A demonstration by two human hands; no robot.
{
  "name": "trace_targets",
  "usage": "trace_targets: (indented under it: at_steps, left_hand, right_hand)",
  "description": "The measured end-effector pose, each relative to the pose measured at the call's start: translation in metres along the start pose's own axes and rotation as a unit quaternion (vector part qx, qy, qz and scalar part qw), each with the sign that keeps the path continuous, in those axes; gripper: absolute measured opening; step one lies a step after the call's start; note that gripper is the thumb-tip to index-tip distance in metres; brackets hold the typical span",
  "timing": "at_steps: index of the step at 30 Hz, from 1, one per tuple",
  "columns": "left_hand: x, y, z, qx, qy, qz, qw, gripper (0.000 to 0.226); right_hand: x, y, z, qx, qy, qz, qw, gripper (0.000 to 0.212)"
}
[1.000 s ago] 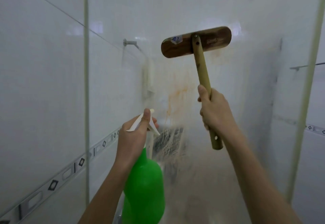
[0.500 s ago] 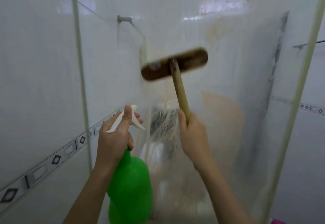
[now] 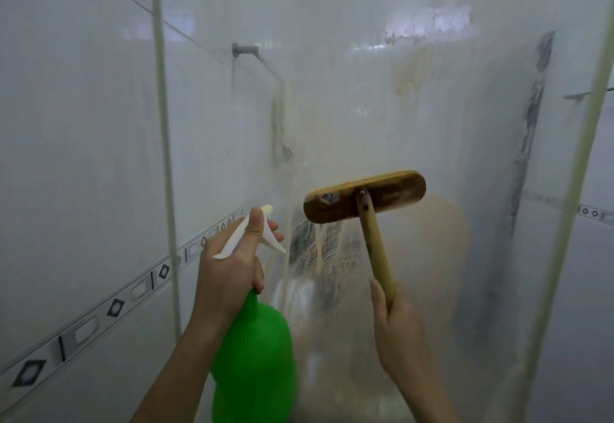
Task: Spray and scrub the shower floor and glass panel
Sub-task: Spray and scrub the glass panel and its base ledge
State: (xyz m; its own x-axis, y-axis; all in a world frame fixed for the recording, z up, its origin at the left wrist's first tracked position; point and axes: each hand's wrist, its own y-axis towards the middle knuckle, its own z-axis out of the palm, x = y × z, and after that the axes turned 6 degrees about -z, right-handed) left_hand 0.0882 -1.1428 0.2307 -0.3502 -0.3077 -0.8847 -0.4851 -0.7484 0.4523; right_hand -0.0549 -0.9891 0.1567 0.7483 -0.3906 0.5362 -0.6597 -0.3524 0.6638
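Fingers (image 3: pixel 275 225) of left hand (image 3: pixel 229 276): curled round neck of green spray bottle (image 3: pixel 255 366), thumb laid up along white trigger head (image 3: pixel 246 239), fingertips at the lever. Bottle upright, lower centre of frame, nozzle towards glass panel (image 3: pixel 432 96). Fingers (image 3: pixel 378 296) of right hand (image 3: pixel 395 326): wrapped tight round lower end of bamboo-coloured handle (image 3: pixel 375 249), thumb up along shaft; lower right of centre. Wooden scrub brush head (image 3: pixel 365 197): centre of frame, slightly tilted, right end higher, against panel. Panel: fogged and streaked, brownish smears above and below brush, dark streak at right. Pale frame post (image 3: pixel 564 223) at right edge. White tiled wall (image 3: pixel 83 123) at left, with diamond-patterned border strip (image 3: pixel 116 306).
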Motion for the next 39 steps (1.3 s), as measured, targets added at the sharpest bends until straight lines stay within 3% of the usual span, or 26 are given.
trace_targets:
  at_steps: [3,6,12,15,19,23,25,29,31,37,39]
  left_hand:
    - [-0.004,0.002,0.016,0.019,-0.009,0.011,1.0,0.045]
    - [-0.011,0.003,0.031,0.034,-0.021,0.016,0.999,0.043]
    - [-0.015,0.003,0.054,0.047,-0.031,0.015,0.998,0.05]
    - [-0.014,0.0,0.066,0.059,-0.029,0.008,0.998,0.049]
    - [-0.008,-0.006,0.084,0.06,-0.026,-0.002,0.998,0.049]
    - [0.006,-0.01,0.096,0.016,0.052,0.018,0.998,0.059]
    - [0.012,-0.011,0.103,0.03,0.039,0.007,0.999,0.059]
    - [0.022,-0.013,0.121,0.046,0.018,-0.037,0.998,0.06]
    - [0.026,-0.015,0.127,0.041,0.012,-0.049,0.998,0.061]
    - [0.029,-0.016,0.138,0.078,-0.025,-0.029,0.996,0.05]
    - [0.027,-0.011,0.141,0.062,-0.015,-0.028,0.998,0.053]
  right_hand:
    - [0.027,0.084,-0.037,-0.073,-0.029,-0.046,0.996,0.039]
    - [0.049,0.158,-0.087,-0.125,0.109,-0.029,0.986,0.042]
    - [-0.028,0.034,-0.054,-0.092,0.089,0.031,0.991,0.045]
    - [-0.016,0.085,-0.092,-0.116,0.038,0.015,0.992,0.045]
    - [-0.002,0.159,-0.14,-0.188,0.133,0.021,0.973,0.047]
    - [-0.064,0.047,-0.074,-0.132,0.113,0.077,0.982,0.044]
    - [-0.079,0.002,-0.055,-0.081,0.124,0.087,0.985,0.046]
    - [-0.053,0.072,-0.1,-0.099,0.099,0.048,0.989,0.043]
    - [-0.041,0.106,-0.121,-0.116,0.145,0.044,0.982,0.045]
    - [-0.076,0.028,-0.074,-0.085,0.165,0.083,0.979,0.045]
    - [-0.069,0.041,-0.084,-0.086,0.142,0.077,0.983,0.045]
